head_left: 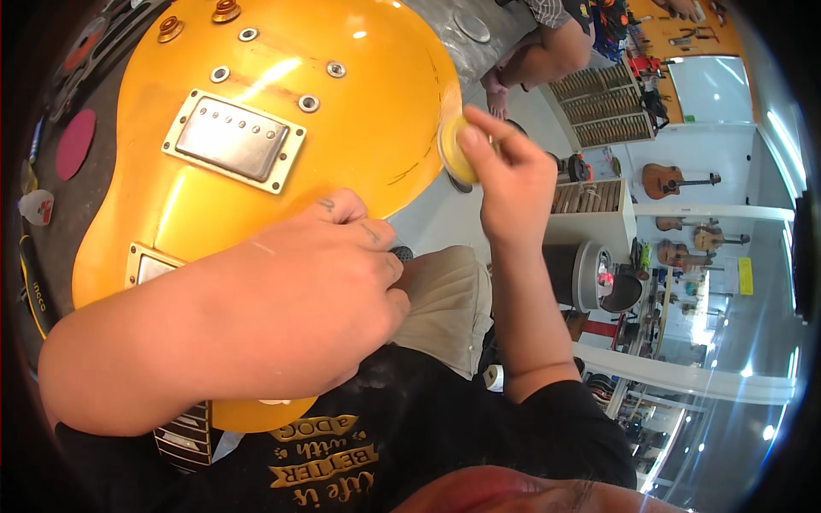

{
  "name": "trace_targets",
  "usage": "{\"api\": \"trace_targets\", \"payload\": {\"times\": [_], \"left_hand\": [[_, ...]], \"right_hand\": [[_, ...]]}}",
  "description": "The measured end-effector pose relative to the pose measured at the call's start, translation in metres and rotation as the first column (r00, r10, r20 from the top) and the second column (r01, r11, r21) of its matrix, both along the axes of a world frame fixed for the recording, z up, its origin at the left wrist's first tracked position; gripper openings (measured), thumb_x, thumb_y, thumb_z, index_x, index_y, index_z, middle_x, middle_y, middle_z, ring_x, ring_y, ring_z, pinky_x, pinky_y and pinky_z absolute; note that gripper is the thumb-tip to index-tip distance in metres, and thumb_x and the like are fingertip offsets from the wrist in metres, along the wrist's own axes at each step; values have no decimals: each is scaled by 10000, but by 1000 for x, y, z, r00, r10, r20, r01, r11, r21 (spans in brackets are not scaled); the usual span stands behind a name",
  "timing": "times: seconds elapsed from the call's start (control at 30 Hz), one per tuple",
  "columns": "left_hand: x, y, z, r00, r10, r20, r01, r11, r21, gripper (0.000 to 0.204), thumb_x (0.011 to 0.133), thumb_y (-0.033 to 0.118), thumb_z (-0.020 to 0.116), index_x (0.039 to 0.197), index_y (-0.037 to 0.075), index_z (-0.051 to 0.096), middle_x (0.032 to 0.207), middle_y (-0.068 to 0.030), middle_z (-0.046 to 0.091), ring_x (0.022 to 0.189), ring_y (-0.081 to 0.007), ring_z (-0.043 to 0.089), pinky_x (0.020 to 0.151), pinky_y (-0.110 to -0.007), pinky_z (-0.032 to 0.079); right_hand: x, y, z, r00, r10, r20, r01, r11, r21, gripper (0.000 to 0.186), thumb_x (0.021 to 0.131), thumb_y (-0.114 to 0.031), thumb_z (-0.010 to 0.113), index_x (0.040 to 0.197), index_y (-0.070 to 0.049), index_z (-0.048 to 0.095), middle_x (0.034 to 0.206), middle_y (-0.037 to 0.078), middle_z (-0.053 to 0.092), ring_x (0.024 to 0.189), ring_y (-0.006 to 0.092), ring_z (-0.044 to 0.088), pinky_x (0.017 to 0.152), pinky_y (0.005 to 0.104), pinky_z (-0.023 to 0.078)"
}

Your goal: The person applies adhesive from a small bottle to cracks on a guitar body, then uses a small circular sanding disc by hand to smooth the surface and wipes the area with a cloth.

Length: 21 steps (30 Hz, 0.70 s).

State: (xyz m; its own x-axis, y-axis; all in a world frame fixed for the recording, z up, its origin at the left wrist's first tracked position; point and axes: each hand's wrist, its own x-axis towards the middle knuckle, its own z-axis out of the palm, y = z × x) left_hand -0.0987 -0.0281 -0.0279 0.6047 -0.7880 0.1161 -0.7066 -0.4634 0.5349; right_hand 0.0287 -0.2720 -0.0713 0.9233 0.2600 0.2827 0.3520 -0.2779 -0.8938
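A glossy yellow electric guitar lies face up before me, its fretted neck toward my lower left. Metal bushings, amber knobs and a silver pickup sit on its top. My left hand is closed at the near edge of the body, fingers curled down with the tips hidden. At the right-hand rim, my right hand pinches a round yellow pad between thumb and fingers. The pad's flat side meets the guitar's edge, where dark marks show on the finish.
On the dark bench at left lie a maroon disc and a black-and-yellow tool handle. Another person's bare leg shows at upper right. Beyond stand wooden racks, a round metal pot and wall-hung acoustic guitars.
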Motion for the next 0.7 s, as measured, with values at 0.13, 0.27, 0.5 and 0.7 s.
{"api": "trace_targets", "payload": {"times": [0.13, 0.27, 0.5, 0.7], "left_hand": [[0, 0, 1, 1000, 1, 0, -1, 999, -32, 273, 697, 189, 858, 907, 52, 749, 922, -59, 683, 1029, -249, 639, 985, -395, 438], [0, 0, 1, 1000, 13, -23, -13, 1000, -11, 283, 698, 191, 859, 920, 48, 755, 940, -63, 694, 1039, -249, 640, 991, -396, 437], [1, -2, 0, 1000, -9, 11, 9, 999, -34, 281, 703, 193, 857, 925, 50, 762, 945, -60, 698, 1041, -248, 639, 989, -391, 435], [-1, -1, -3, 1000, 3, 14, -3, 1000, -19, 289, 700, 197, 856, 931, 47, 771, 971, -65, 715, 1055, -251, 642, 991, -387, 432]], "right_hand": [[47, 3, 4, 999, 4, 36, -1, 998, -69, 399, 1000, -219, 796, 1287, 56, 760, 1044, 90, 768, 929, 107, 680, 860, 249, 547], [10, 0, 2, 997, -65, -42, 57, 986, -159, 388, 1000, -217, 798, 1266, 63, 766, 1037, 88, 766, 929, 109, 678, 864, 259, 546], [33, 7, 6, 999, -18, -28, 18, 1000, 12, 327, 1025, -162, 766, 1239, 85, 763, 1006, 69, 763, 910, 111, 669, 866, 255, 541], [-2, -5, -3, 982, 15, 190, 26, 977, -212, 296, 1031, -159, 749, 1250, 38, 775, 1044, 61, 778, 944, 94, 673, 872, 256, 547]]}}
